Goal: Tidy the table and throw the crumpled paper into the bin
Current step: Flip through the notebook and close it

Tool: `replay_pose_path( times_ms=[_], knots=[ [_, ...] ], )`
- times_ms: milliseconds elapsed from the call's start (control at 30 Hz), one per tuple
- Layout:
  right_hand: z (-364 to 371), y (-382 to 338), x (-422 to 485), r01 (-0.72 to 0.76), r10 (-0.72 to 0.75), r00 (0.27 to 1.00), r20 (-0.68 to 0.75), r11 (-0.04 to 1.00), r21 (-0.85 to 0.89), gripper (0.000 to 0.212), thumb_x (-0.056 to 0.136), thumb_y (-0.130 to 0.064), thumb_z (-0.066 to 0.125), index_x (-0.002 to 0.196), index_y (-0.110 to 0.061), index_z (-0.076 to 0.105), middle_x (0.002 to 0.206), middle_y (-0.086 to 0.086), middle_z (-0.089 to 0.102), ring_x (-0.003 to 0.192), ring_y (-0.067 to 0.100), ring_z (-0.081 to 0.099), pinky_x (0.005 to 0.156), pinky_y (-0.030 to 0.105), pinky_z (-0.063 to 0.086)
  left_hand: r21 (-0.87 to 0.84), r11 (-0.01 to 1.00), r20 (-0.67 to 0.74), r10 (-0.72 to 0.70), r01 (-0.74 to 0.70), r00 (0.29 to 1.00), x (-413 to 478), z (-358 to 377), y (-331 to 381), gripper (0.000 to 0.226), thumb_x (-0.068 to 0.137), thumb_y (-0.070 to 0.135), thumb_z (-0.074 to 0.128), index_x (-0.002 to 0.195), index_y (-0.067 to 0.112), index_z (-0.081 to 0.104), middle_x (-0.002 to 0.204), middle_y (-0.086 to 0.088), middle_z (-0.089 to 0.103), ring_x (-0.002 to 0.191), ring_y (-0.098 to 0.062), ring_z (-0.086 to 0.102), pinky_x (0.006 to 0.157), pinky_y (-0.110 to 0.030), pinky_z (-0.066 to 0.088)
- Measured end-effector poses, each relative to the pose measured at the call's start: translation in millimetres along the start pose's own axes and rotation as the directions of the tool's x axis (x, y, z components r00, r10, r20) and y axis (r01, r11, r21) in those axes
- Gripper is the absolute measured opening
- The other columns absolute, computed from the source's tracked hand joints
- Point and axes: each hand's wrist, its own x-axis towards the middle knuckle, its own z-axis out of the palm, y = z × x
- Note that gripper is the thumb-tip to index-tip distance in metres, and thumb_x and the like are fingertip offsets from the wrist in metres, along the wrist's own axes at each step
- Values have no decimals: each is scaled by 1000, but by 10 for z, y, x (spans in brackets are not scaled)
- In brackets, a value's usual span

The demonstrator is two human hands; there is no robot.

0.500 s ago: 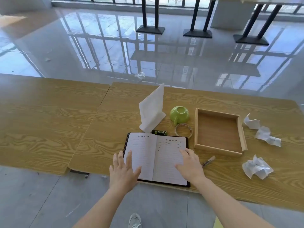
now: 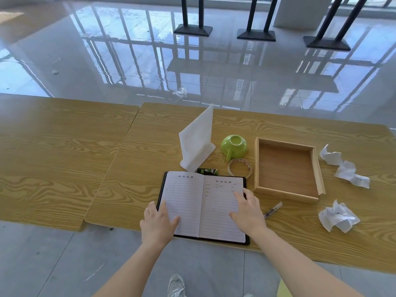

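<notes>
An open lined notebook (image 2: pixel 201 202) with a black cover lies at the near edge of the wooden table (image 2: pixel 107 168). My left hand (image 2: pixel 157 225) rests flat on its lower left corner, fingers spread. My right hand (image 2: pixel 248 213) lies on the right page, fingers apart. Three crumpled papers lie to the right: one (image 2: pixel 338 217) near the front, one (image 2: pixel 351 173) further back, one (image 2: pixel 330 156) behind that. No bin is in view.
An empty wooden tray (image 2: pixel 287 196) sits right of the notebook, a pen (image 2: pixel 273 209) in front of it. Behind the notebook are a green tube (image 2: pixel 207 171), a tape roll (image 2: pixel 239 167), an overturned green cup (image 2: pixel 234 146) and a white stand (image 2: pixel 197 140).
My left hand has moved forward from the table's edge onto the notebook's left page. My right hand has barely shifted on the right page.
</notes>
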Motion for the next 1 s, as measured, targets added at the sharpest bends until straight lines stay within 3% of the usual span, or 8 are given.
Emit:
replay_pose_path(
  times_ms=[167, 300, 400, 467, 567, 700, 867, 1000],
  knots=[
    [20, -9, 65, -16, 16, 1000, 14, 1000, 25, 73, 91, -27, 68, 152, -16, 30, 160, 6, 18, 144, 31, 19, 116, 41, 31, -131, 988, 22, -82, 84, 996, 97, -50, 39, 75, 78, 54, 69, 137, 21, 36, 135, -10, 37, 124, -29, 35, 92, -47, 41],
    [22, 6, 98, -65, 65, 998, -1, 993, 99, 66, 93, -19, 63, 150, -15, 31, 159, 10, 21, 143, 33, 21, 115, 42, 29, -159, 971, 64, -171, 180, 983, 185, -100, 43, 87, 72, 54, 73, 140, 21, 31, 132, -11, 41, 123, -30, 37, 94, -47, 38],
    [1, 14, 136, -93, 101, 994, -34, 977, 190, 52, 92, -9, 57, 142, -12, 42, 147, 12, 39, 133, 31, 33, 108, 40, 32, -247, 935, 76, -241, 253, 967, 239, -145, 8, 89, 75, 49, 73, 146, 16, 30, 139, -12, 44, 129, -32, 39, 100, -48, 36],
    [-24, 14, 160, -88, 106, 993, -56, 964, 253, 45, 90, -3, 55, 134, -16, 51, 136, 11, 50, 125, 30, 42, 102, 38, 37, -403, 875, 78, -258, 267, 963, 263, -202, -30, 76, 79, 37, 73, 143, 13, 41, 134, -10, 54, 125, -31, 48, 101, -46, 41],
    [-66, 50, 204, -117, 153, 986, -72, 926, 360, 40, 91, -1, 53, 125, -21, 57, 133, 12, 56, 119, 27, 50, 94, 36, 43, -593, 776, 68, -217, 214, 974, 225, -326, -63, 41, 82, 19, 67, 122, 16, 64, 104, 2, 72, 94, -20, 66, 85, -42, 54],
    [-115, 123, 258, -231, 271, 962, -32, 872, 431, 53, 95, -12, 58, 145, -8, 43, 144, 11, 52, 131, 28, 49, 107, 42, 41, -659, 746, -9, -135, 96, 991, 97, -465, -27, 30, 84, 17, 68, 113, 24, 66, 86, 8, 71, 80, -15, 68, 70, -35, 54],
    [-175, 163, 343, -290, 327, 945, 11, 822, 490, 54, 94, -16, 62, 144, -7, 45, 138, 10, 57, 127, 27, 52, 103, 40, 42, -645, 758, -127, 19, -97, 992, -79, -598, 164, 38, 88, 18, 68, 125, 24, 60, 93, 19, 65, 85, 3, 63, 67, -17, 48],
    [-183, 188, 392, -325, 366, 930, 44, 759, 565, 46, 95, -15, 63, 139, -6, 52, 139, 10, 57, 128, 28, 52, 102, 38, 43, -599, 769, -181, 141, -223, 973, -259, -641, 409, 45, 88, 18, 69, 132, 22, 57, 102, 11, 69, 86, -1, 66, 76, -30, 58]
  ],
)
